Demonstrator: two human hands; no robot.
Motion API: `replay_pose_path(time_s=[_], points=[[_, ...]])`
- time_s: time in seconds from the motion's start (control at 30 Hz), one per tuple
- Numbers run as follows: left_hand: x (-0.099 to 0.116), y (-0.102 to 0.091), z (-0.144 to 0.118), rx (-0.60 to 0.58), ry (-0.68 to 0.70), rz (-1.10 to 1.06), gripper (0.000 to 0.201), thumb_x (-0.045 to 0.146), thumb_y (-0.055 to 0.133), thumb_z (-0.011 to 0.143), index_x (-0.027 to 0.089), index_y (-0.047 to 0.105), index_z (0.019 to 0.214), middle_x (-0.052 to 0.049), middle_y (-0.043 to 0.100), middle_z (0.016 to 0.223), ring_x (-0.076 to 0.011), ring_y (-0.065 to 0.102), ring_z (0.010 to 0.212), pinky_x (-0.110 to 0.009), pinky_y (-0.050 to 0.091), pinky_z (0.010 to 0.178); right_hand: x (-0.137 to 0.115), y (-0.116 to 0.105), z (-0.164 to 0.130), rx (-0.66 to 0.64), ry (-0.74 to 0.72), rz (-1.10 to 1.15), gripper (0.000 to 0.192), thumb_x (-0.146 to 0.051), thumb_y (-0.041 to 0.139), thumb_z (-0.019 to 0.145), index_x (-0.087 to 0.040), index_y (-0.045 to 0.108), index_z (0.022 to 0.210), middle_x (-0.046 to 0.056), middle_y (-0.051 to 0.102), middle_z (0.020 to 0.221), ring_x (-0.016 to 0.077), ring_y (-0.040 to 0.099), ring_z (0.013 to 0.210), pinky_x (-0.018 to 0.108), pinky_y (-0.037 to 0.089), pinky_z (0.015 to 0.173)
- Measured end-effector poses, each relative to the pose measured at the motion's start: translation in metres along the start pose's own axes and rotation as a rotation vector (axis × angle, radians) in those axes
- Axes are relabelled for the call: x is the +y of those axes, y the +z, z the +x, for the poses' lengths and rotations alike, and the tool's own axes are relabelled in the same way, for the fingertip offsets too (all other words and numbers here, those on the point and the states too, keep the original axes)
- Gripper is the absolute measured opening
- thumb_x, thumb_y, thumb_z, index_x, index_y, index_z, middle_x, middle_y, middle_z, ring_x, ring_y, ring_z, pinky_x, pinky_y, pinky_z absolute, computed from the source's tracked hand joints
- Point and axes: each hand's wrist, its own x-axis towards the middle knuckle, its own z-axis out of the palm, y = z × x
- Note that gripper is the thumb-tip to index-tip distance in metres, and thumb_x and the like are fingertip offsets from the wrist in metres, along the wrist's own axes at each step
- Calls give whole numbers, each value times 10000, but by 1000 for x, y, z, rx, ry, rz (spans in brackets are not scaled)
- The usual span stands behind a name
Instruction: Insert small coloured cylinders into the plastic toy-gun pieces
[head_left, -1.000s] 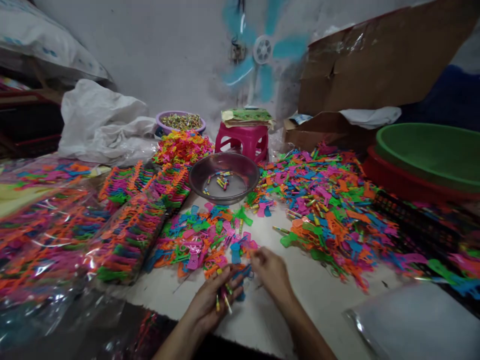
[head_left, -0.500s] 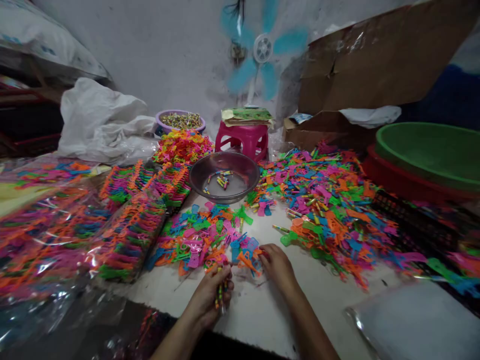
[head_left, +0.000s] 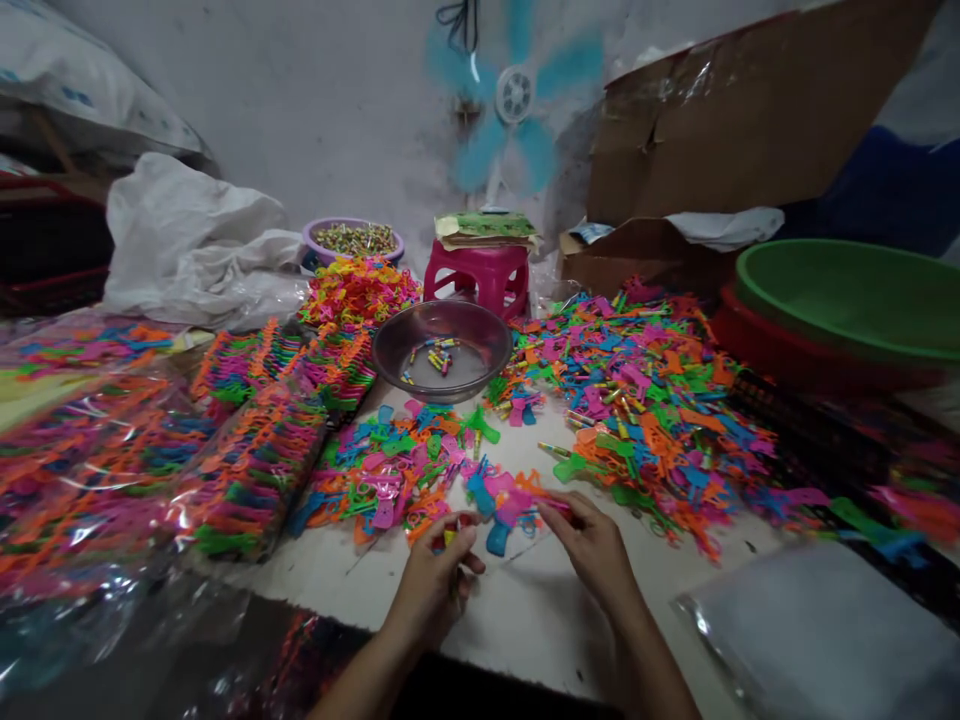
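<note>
My left hand (head_left: 437, 578) is closed around a few small coloured tubes; their yellow and red tips stick out by the fingertips. My right hand (head_left: 594, 545) pinches the end of a thin pink plastic piece (head_left: 553, 503) just above the white tabletop (head_left: 525, 610). Between the hands lie a pink toy piece (head_left: 511, 500) and a blue one (head_left: 498, 540). They sit at the near edge of a small heap of coloured plastic pieces (head_left: 390, 470). A metal bowl (head_left: 480, 372) with a few tubes in it stands behind that heap.
A large heap of coloured pieces (head_left: 645, 400) spreads to the right. Bagged bundles (head_left: 247, 470) fill the left. A clear plastic bag (head_left: 810, 630) lies at lower right. Behind are a purple bowl (head_left: 311, 237), a pink stool (head_left: 480, 275), a green basin (head_left: 847, 295) and cardboard (head_left: 750, 110).
My right hand has shifted right and nearer, from the blue piece to the pink strip. My left hand has stayed closed on the tubes. The view has tilted slightly.
</note>
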Motion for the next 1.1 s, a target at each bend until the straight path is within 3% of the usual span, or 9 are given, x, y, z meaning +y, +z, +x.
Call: replay_pose_path(time_s=[0.07, 0.17, 0.27, 0.4, 0.5, 0.6, 0.73, 0.97, 1.1], points=[[2, -1, -2, 10, 55, 36, 380, 362, 675, 587, 141, 584, 882, -43, 622, 804, -61, 521, 442, -132, 285, 289, -14, 0, -3, -251, 82, 188, 265, -394, 558, 722, -169, 666, 810, 29, 587, 686, 144, 513, 612, 242, 409, 546], [4, -3, -4, 1, 33, 85, 416, 362, 689, 569, 136, 573, 898, 15, 590, 579, -38, 421, 323, -135, 238, 269, -25, 6, -7, -432, 189, 378, 242, -383, 613, 676, -164, 667, 762, 9, 586, 645, 131, 499, 588, 237, 396, 545], [4, -2, -5, -13, 0, 110, 400, 378, 676, 589, 129, 550, 876, 80, 462, 379, -26, 314, 259, -136, 213, 269, -27, 25, -16, -330, 300, 582, 275, -388, 641, 652, -159, 652, 805, -19, 541, 571, 100, 452, 508, 221, 376, 500], [3, 0, -4, 17, 55, 33, 327, 365, 671, 605, 133, 531, 789, 77, 458, 411, -22, 337, 303, -122, 230, 288, -34, 56, -33, -98, 350, 857, 312, -419, 598, 694, -172, 607, 884, 8, 578, 681, 125, 511, 597, 250, 420, 587], [4, 0, -4, 35, 70, -15, 306, 348, 673, 606, 139, 521, 769, 73, 463, 435, -23, 358, 318, -118, 243, 291, -43, 69, -42, -171, 328, 830, 272, -404, 596, 702, -163, 601, 828, 26, 599, 703, 152, 534, 662, 268, 427, 637], [6, -2, -3, 22, 59, 25, 318, 356, 666, 608, 135, 540, 799, 47, 508, 513, -34, 410, 348, -120, 264, 286, -44, 69, -40, -176, 349, 720, 266, -415, 597, 696, -149, 590, 708, -2, 550, 585, 124, 492, 555, 236, 402, 545], [7, -4, -5, 8, 62, 117, 381, 428, 600, 650, 137, 558, 892, -17, 563, 742, -55, 491, 425, -126, 276, 260, -36, 61, -31, 15, 357, 630, 310, -447, 580, 697, -161, 516, 597, -34, 474, 517, 94, 425, 487, 209, 352, 474], [8, -1, -10, -107, 61, 190, 382, 419, 605, 647, 138, 545, 899, -17, 601, 668, -54, 462, 363, -134, 258, 260, -39, 57, -32, -43, 314, 581, 330, -464, 555, 707, -162, 492, 591, -39, 422, 514, 85, 369, 477, 201, 315, 442], [8, -4, -9, -82, 34, 252, 427, 437, 604, 648, 114, 571, 925, -6, 606, 560, -21, 342, 257, -154, 261, 269, -41, 58, -34, -69, 285, 550, 324, -468, 530, 726, -158, 515, 632, -34, 430, 531, 86, 371, 485, 204, 320, 450]])
